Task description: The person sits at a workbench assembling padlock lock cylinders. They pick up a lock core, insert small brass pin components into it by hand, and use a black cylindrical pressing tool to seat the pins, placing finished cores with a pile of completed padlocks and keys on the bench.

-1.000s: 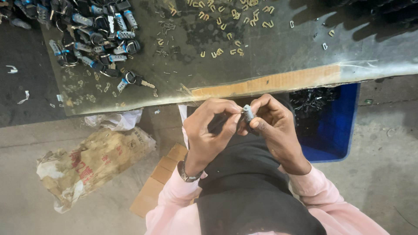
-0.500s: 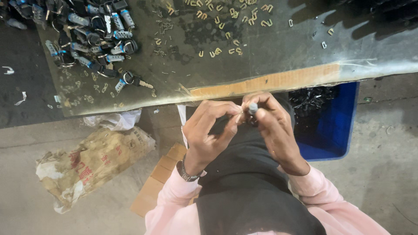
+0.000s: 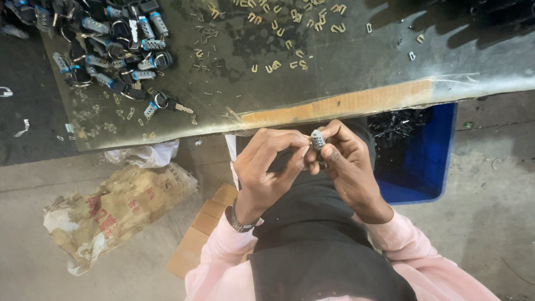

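Up close, the right hand (image 3: pixel 351 167) pinches a small grey metal cylinder (image 3: pixel 317 139) between thumb and forefinger, the piece standing roughly upright with its rounded top poking above the fingertips. The left hand (image 3: pixel 267 167) meets it from the side, its fingers (image 3: pixel 292 142) curled and pressed toward the cylinder's lower part; whether they grip a second tiny part there is hard to tell, since the fingers hide it. Both hands hover just in front of the table edge (image 3: pixel 334 105), over the person's dark lap. A wristwatch (image 3: pixel 238 220) sits on the left wrist. Farther out on the table lie a heap of blue-and-black locks with keys (image 3: pixel 111 50) and scattered brass clips (image 3: pixel 290 22). A blue bin (image 3: pixel 429 161) stands just right of the hands, and a crumpled paper sack (image 3: pixel 111 214) lies on the floor to the left.
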Available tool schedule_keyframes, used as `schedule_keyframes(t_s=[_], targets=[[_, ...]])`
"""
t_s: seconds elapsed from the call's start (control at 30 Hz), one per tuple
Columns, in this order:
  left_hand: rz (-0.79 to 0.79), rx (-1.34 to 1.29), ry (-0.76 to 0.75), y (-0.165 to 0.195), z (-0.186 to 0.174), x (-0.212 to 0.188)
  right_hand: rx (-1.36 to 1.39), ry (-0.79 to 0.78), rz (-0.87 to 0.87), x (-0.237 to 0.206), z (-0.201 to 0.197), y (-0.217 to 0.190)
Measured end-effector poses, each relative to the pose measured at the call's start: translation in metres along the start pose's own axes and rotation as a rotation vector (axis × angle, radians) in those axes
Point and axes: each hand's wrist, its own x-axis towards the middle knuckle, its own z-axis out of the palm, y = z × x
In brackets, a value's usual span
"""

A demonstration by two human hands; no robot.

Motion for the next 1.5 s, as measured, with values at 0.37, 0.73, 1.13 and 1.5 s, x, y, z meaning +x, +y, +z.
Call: schedule_keyframes(t_s=[0.37, 0.73, 1.13, 1.5], targets=[[0.068, 0.121, 0.021, -0.002, 0.002, 0.002, -0.022, -0.036, -0.076, 0.0, 0.003, 0.001], [-0.313, -0.283, -0.182, -0.003, -0.003, 0.007, -0.251, 0.004, -0.052, -0.001, 0.001, -0.019], [-0.385, -0.746, -0.151, -0.017, 0.008, -0.005, -1.254, 0.416, -0.964, 0.049, -0.039, -0.12], [-0.591, -0.922, -0.081, -0.03, -0.001, -0.02, -1.718, 0.525, -0.903, 0.09, -0.064, -0.138]])
